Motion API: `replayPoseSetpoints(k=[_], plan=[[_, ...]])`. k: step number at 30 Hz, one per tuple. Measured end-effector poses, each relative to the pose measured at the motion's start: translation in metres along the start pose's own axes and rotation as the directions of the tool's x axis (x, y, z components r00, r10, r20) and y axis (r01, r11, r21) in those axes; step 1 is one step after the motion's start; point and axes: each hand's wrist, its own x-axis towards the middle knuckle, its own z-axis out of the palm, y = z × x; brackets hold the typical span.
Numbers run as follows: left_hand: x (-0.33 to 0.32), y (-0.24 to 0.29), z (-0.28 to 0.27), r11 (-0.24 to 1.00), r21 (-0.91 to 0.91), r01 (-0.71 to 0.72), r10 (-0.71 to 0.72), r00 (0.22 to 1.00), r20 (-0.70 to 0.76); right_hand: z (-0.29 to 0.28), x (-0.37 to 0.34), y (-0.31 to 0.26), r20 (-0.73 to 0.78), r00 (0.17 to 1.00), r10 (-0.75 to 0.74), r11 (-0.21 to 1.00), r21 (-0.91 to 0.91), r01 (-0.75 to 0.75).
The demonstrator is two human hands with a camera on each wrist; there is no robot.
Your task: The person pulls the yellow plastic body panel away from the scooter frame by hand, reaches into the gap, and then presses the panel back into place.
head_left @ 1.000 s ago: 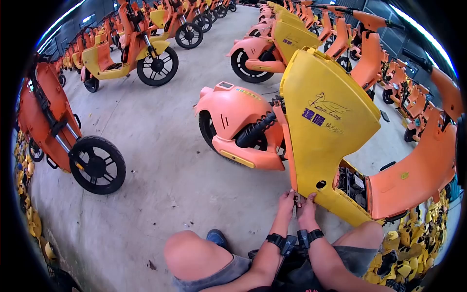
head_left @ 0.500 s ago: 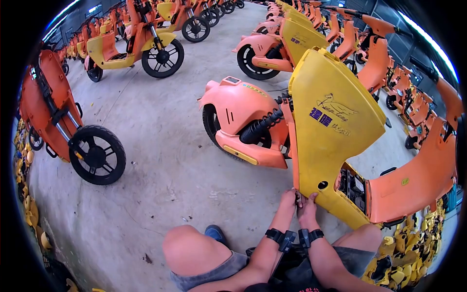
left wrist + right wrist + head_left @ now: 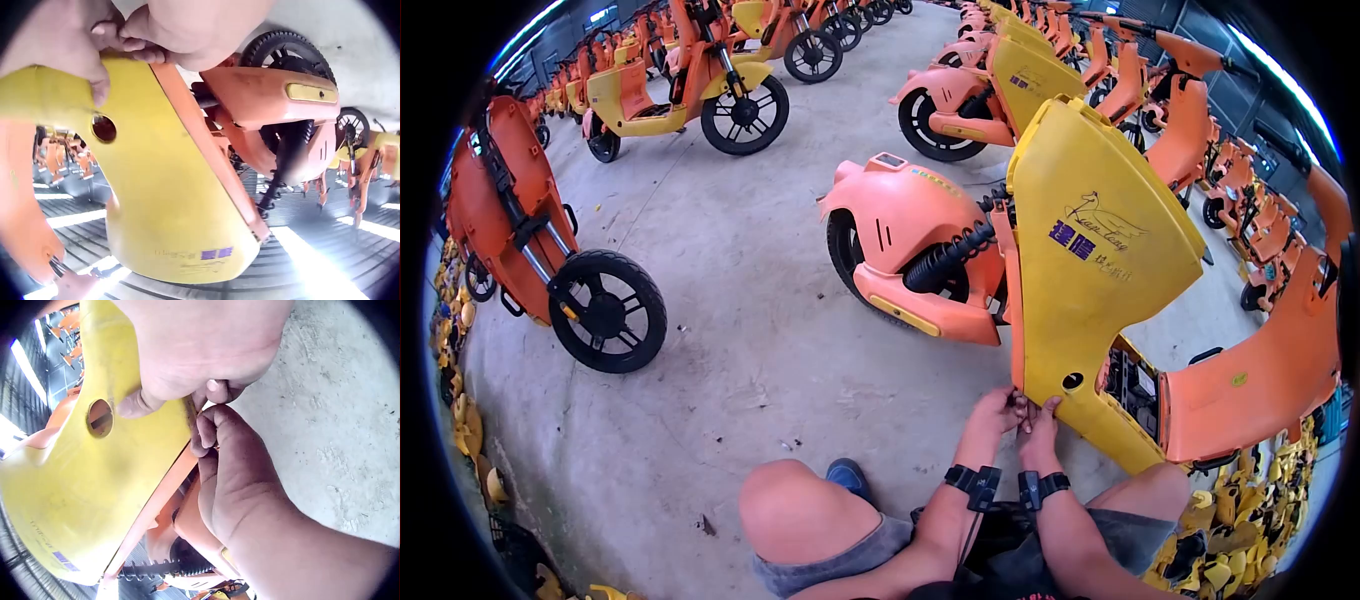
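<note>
In the head view, the big yellow panel is just past the left hand and the right hand, and its long side runs up and away from them. The 2 hands are side by side at its low back corner; the left is nearer the orange strip, the right nearer the round hole. In the left wrist view, all looks upside down; the left hand is nearer the back wheel, and the right thumb rests on the panel, near the hole. In the right wrist view, the right fingers pinch the panel's edge. The left fingers are bent, tips close together, by the strip; I cannot tell what they hold, if anything.
</note>
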Motion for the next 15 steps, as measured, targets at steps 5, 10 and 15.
replayPoseSetpoints(k=[5, 10, 15], plan=[[-0.006, -0.020, -0.001, 0.963, 0.146, -0.228, 0.224, 0.974, 0.044, -0.022, 0.018, 0.010, 0.028, 0.999, 0.020, 1.000, 0.009, -0.020], [-0.007, -0.033, -0.007, 0.912, 0.200, -0.359, 0.348, 0.933, 0.091, -0.020, 0.015, 0.010, 0.026, 0.999, 0.025, 0.999, 0.033, -0.026], [-0.007, -0.041, -0.006, 0.662, 0.454, -0.596, 0.672, 0.740, -0.009, -0.014, 0.010, 0.006, -0.029, 1.000, -0.002, 1.000, 0.006, 0.002]])
